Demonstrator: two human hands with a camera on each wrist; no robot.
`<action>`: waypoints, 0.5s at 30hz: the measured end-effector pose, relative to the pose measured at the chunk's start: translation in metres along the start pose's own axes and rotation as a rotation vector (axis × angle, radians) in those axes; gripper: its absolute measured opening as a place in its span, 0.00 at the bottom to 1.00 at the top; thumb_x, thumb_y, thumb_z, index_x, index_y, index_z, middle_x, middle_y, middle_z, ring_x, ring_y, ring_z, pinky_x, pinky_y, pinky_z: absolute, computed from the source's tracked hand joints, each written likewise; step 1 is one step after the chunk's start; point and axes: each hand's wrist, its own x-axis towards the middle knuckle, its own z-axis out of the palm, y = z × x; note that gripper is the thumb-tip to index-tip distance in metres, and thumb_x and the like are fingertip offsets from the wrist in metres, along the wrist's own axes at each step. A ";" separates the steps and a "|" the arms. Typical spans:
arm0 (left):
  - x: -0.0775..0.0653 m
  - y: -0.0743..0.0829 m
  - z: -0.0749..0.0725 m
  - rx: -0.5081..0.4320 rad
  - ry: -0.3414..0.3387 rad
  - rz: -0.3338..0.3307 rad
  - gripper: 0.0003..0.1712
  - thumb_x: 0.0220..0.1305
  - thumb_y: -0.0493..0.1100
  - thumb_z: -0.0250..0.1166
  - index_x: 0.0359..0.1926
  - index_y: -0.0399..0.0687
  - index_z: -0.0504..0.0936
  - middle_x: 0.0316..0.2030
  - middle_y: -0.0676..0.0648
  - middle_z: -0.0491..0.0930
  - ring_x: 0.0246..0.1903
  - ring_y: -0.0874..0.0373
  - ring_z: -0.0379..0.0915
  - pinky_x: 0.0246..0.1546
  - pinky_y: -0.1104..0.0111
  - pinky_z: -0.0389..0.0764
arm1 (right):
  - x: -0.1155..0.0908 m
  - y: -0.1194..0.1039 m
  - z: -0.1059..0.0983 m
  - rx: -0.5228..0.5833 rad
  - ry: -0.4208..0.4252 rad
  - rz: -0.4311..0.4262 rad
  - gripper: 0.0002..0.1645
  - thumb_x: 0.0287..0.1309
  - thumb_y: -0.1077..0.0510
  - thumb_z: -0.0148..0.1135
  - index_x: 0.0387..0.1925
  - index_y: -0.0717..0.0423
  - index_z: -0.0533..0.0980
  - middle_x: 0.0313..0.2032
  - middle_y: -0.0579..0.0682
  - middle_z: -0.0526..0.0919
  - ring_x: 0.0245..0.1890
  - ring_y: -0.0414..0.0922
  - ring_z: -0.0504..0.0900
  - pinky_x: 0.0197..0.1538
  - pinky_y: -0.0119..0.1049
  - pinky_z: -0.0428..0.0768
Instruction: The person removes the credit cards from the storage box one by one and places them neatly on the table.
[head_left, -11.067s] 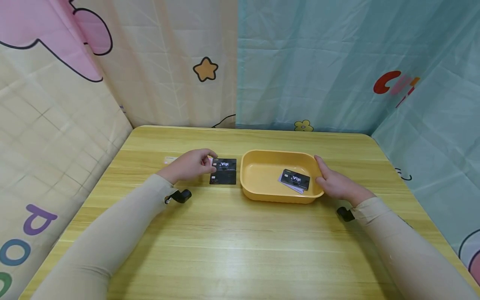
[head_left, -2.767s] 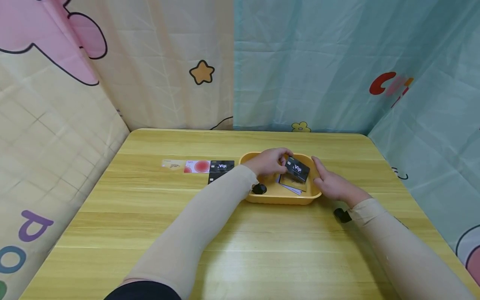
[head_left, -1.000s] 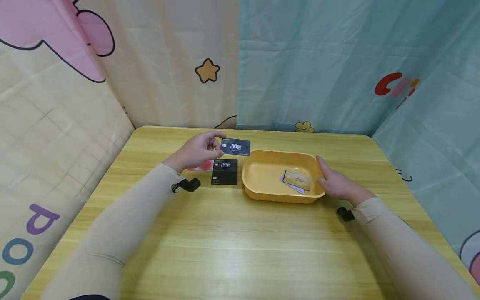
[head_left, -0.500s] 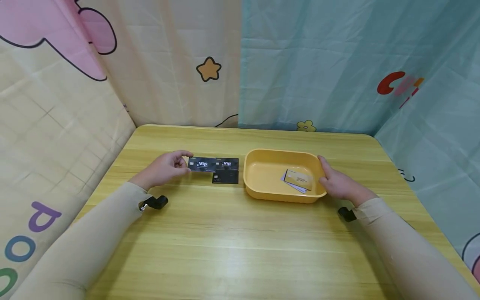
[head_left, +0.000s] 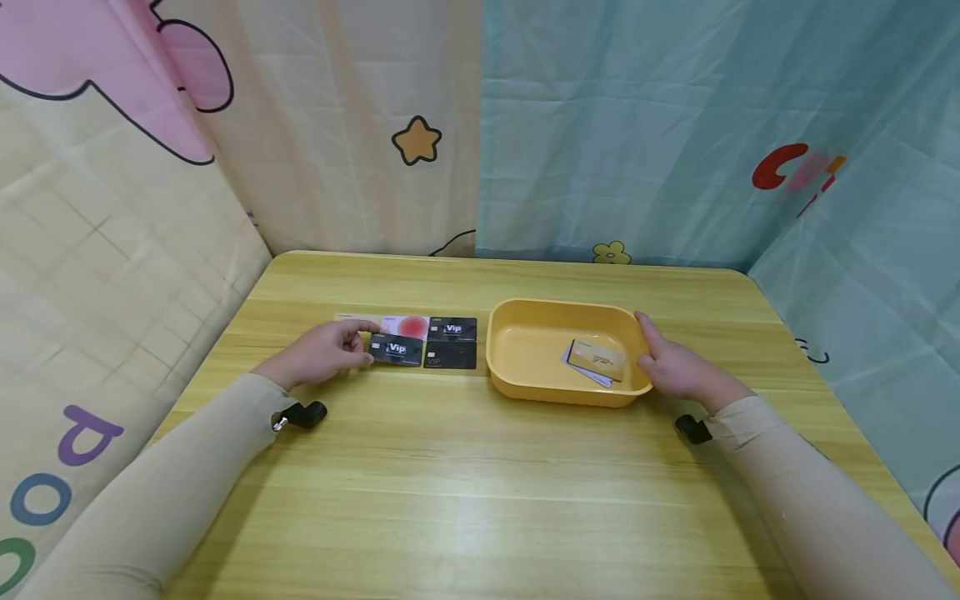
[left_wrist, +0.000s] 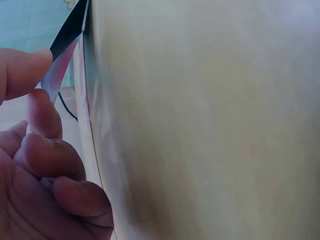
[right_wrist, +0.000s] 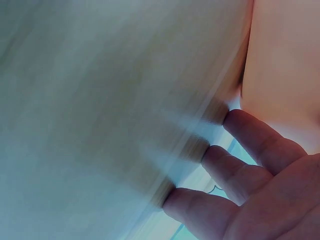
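Note:
My left hand (head_left: 322, 350) pinches a black "Vip" card (head_left: 396, 350) by its left edge. The card is slightly tilted, just left of a plain black VIP card (head_left: 450, 356) and in front of a pink-and-white card with a red circle (head_left: 411, 327). Another black "Vip" card (head_left: 453, 328) lies behind the plain one. Beyond the left fingers a pale yellow card (head_left: 354, 317) is mostly hidden. In the left wrist view, the held card (left_wrist: 72, 30) shows near thumb and finger. My right hand (head_left: 678, 362) grips the right rim of a yellow plastic tray (head_left: 558, 395).
Inside the tray a gold card (head_left: 596, 360) lies over a whitish-lilac card (head_left: 587, 373). The wooden table (head_left: 465, 483) stretches towards me. Printed curtains (head_left: 637, 125) hang behind the table and along both sides.
The left hand took the black "Vip" card out of the tray, uncovering the gold card, and carried it left, then towards me past the red-circle card. The right hand stays at the tray.

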 end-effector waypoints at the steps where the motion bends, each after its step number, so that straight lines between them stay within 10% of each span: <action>1: 0.000 0.000 0.000 0.003 -0.004 -0.003 0.30 0.69 0.42 0.70 0.71 0.52 0.74 0.35 0.46 0.74 0.26 0.54 0.68 0.23 0.68 0.69 | 0.000 0.000 0.000 0.005 -0.002 0.002 0.47 0.75 0.60 0.39 0.82 0.67 0.28 0.78 0.79 0.45 0.75 0.72 0.62 0.74 0.67 0.62; 15: 0.004 -0.002 0.000 0.099 -0.040 -0.019 0.32 0.68 0.44 0.71 0.71 0.55 0.76 0.37 0.46 0.75 0.30 0.53 0.70 0.28 0.67 0.70 | 0.001 -0.001 0.000 0.003 -0.009 0.006 0.47 0.75 0.59 0.39 0.81 0.66 0.26 0.79 0.79 0.44 0.74 0.71 0.63 0.74 0.67 0.61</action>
